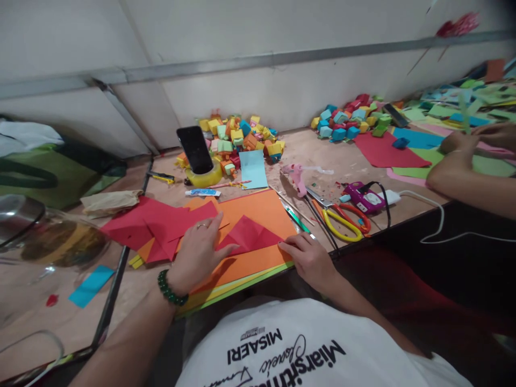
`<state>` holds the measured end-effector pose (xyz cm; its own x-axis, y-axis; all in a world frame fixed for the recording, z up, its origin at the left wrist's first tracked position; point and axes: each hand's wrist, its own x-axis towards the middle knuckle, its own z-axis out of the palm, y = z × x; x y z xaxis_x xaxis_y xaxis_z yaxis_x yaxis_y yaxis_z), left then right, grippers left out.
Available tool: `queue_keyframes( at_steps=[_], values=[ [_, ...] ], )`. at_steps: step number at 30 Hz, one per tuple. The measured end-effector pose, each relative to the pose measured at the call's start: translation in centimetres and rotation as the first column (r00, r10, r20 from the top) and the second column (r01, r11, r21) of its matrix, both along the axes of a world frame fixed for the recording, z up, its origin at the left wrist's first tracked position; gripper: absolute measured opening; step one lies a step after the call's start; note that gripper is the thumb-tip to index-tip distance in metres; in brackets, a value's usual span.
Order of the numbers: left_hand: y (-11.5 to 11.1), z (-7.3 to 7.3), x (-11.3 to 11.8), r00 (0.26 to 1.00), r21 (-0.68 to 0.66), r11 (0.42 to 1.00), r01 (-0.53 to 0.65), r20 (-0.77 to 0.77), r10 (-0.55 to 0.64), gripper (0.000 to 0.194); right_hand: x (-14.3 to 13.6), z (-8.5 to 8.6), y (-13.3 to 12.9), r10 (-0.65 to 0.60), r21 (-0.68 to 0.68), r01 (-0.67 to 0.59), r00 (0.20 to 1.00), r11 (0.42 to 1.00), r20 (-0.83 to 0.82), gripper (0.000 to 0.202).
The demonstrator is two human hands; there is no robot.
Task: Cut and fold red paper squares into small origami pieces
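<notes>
Left hand point(200, 248): spread wide, palm down, its thumb at the left corner of the folded red paper point(249, 234); beaded bracelet point(171, 288) at the wrist
Right hand point(309, 257): fingers drawn narrow at the paper's right corner; whether they pinch it is unclear
Folded red paper: a creased triangle, lying on the orange sheets point(258, 207) between the hands
Right side: glue gun point(297, 180); yellow-handled scissors point(342, 224)
Behind: phone point(195, 149) propped upright in a tape roll point(205, 176)
</notes>
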<state>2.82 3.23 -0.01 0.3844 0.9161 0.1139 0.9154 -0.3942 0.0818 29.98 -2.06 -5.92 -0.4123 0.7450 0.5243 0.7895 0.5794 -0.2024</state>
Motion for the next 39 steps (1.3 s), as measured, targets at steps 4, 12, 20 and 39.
queue_keyframes(
  at_steps=[4, 12, 20, 39],
  values=[
    [0.6, -0.5, 0.8, 1.0, -0.132, 0.991, 0.007, -0.004, -0.007, 0.069, -0.1, 0.0, 0.0, 0.003, 0.025, -0.002, 1.0, 1.0, -0.02, 0.034],
    [-1.1, 0.5, 1.3, 0.928, 0.032, 0.996, 0.081, 0.362, -0.087, 0.033, 0.0, -0.1, -0.1, -0.001, -0.002, 0.001, 0.988, 1.0, -0.154, 0.034],
    [-4.6, 0.2, 2.9, 0.929, 0.512, 0.782, 0.356, -0.1, -0.357, 0.029, -1.7, 4.5, 0.4, 0.065, 0.296, 0.001, 0.975, 0.955, -0.214, 0.046],
    [-4.4, -2.7, -0.6, 0.974, 0.048, 0.986, 0.16, 0.157, -0.165, 0.048, -1.6, 1.9, 2.6, 0.247, -0.262, -0.277, 0.959, 0.925, -0.142, 0.039]
  ],
)
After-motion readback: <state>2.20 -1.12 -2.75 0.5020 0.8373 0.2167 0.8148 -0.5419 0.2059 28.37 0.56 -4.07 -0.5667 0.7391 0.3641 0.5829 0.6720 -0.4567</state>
